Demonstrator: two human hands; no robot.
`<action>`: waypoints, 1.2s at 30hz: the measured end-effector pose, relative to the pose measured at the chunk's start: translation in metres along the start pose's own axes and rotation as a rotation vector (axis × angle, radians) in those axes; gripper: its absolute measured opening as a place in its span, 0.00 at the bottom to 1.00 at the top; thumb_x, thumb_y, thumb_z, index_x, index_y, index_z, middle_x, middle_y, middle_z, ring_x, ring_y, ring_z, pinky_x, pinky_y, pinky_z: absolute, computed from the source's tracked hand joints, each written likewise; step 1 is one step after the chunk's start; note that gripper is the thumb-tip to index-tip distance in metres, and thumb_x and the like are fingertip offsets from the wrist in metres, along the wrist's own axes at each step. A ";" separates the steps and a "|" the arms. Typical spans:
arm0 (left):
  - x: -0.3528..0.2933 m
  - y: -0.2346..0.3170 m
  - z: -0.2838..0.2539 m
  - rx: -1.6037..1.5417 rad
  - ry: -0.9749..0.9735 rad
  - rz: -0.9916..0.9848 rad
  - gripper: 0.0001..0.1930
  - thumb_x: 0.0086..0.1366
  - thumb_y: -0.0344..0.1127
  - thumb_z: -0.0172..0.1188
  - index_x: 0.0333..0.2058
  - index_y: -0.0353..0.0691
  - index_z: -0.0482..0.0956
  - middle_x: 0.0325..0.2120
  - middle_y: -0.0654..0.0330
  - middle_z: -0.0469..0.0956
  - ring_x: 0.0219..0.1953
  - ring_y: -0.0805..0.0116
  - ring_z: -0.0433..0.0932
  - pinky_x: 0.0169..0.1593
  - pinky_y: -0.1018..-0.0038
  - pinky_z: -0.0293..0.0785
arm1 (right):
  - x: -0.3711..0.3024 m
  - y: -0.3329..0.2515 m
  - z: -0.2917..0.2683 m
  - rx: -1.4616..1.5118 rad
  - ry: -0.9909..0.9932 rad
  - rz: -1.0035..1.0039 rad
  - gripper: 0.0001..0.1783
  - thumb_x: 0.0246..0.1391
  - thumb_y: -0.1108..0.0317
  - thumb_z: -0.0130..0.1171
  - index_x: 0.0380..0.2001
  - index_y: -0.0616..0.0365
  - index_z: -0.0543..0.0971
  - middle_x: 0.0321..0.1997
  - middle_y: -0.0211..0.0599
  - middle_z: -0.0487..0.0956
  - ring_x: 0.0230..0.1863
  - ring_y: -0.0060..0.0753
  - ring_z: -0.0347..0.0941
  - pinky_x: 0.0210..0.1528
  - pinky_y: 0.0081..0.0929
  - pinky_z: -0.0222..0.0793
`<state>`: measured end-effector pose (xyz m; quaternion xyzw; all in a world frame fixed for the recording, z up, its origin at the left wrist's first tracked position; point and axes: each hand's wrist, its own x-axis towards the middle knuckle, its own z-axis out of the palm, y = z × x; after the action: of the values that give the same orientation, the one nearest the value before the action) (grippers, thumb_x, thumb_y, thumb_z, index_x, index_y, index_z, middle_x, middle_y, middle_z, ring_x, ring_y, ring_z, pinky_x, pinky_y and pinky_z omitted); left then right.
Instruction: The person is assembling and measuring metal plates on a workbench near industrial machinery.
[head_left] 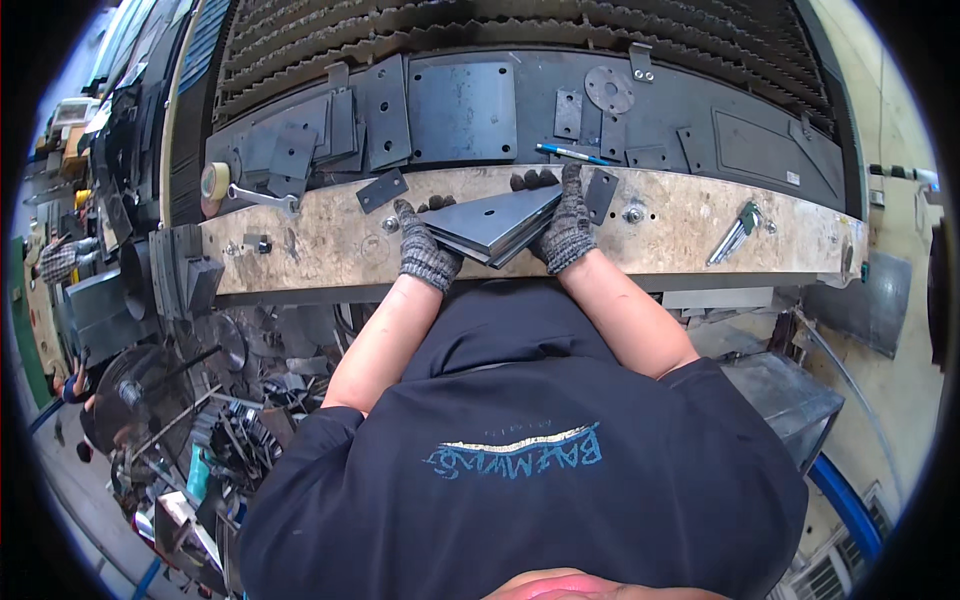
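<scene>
Between my two gloved hands is a stack of triangular steel plates [490,222], the top one with a single hole. My left hand [425,243], in a grey knit glove, grips the stack's left corner. At the right side my right hand [566,222], in a matching glove, clasps the plates' edge. The stack is over the near part of the worn bench top [320,235], and its lower corner points toward me. A small dark plate with holes [382,191] lies beside my left hand, and another dark plate [601,196] lies beside my right.
Behind the bench top, flat steel plates [462,112] and a round flange [609,90] lie before a toothed slat bed [520,25]. A blue pen [575,154] is there too. A wrench [264,197] and tape roll [214,182] lie left; a hex key set [735,234] lies right.
</scene>
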<state>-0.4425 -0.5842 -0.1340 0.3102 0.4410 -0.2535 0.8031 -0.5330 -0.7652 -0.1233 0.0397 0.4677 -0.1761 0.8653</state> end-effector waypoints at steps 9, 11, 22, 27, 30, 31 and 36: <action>-0.040 0.096 0.009 0.128 -0.648 -0.034 0.16 0.64 0.27 0.69 0.50 0.42 0.78 0.44 0.58 0.83 0.50 0.58 0.81 0.62 0.61 0.76 | -0.027 0.057 0.007 0.070 -0.123 0.039 0.39 0.65 0.25 0.45 0.34 0.54 0.79 0.40 0.43 0.83 0.53 0.57 0.77 0.60 0.69 0.70; -0.063 0.108 0.008 0.358 -0.899 0.163 0.25 0.59 0.20 0.72 0.54 0.41 0.75 0.52 0.57 0.80 0.55 0.60 0.78 0.63 0.62 0.76 | -0.040 0.068 0.008 -0.005 -0.155 0.042 0.39 0.66 0.27 0.43 0.36 0.55 0.80 0.45 0.50 0.84 0.54 0.57 0.77 0.60 0.69 0.70; -0.096 0.137 0.016 0.661 -1.205 0.397 0.30 0.59 0.22 0.73 0.59 0.47 0.73 0.57 0.56 0.79 0.62 0.58 0.75 0.68 0.58 0.71 | -0.046 0.104 -0.018 0.165 -0.405 0.027 0.26 0.68 0.45 0.44 0.42 0.56 0.79 0.56 0.53 0.81 0.58 0.59 0.76 0.65 0.61 0.69; -0.053 0.129 0.022 0.473 -0.883 0.130 0.12 0.66 0.40 0.72 0.45 0.46 0.82 0.49 0.58 0.84 0.54 0.60 0.81 0.64 0.56 0.75 | -0.083 0.113 0.002 0.077 -0.285 -0.272 0.17 0.65 0.50 0.50 0.39 0.50 0.78 0.44 0.42 0.82 0.55 0.52 0.77 0.62 0.59 0.72; 0.013 0.121 0.001 0.314 -0.592 -0.214 0.15 0.69 0.52 0.67 0.37 0.46 0.83 0.38 0.59 0.84 0.45 0.62 0.82 0.55 0.59 0.79 | -0.118 0.127 0.031 0.061 -0.398 -0.367 0.08 0.59 0.62 0.61 0.39 0.51 0.78 0.41 0.38 0.81 0.54 0.46 0.78 0.62 0.56 0.73; 0.021 0.120 -0.003 0.302 -0.593 -0.220 0.15 0.69 0.52 0.67 0.37 0.46 0.83 0.38 0.59 0.84 0.45 0.62 0.82 0.55 0.59 0.79 | -0.127 0.129 0.040 -0.035 -0.464 -0.432 0.07 0.57 0.67 0.63 0.39 0.52 0.78 0.41 0.38 0.82 0.54 0.45 0.78 0.62 0.55 0.73; 0.022 0.130 0.029 0.035 -0.891 -0.232 0.12 0.67 0.49 0.63 0.34 0.47 0.82 0.36 0.60 0.85 0.43 0.60 0.81 0.57 0.59 0.76 | -0.142 0.124 0.089 -0.195 -0.816 -0.592 0.06 0.55 0.77 0.65 0.35 0.56 0.79 0.36 0.34 0.82 0.46 0.43 0.79 0.66 0.51 0.72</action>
<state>-0.3273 -0.5195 -0.1056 0.1330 0.0802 -0.4576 0.8755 -0.4906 -0.6324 0.0317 -0.2475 0.0974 -0.3704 0.8900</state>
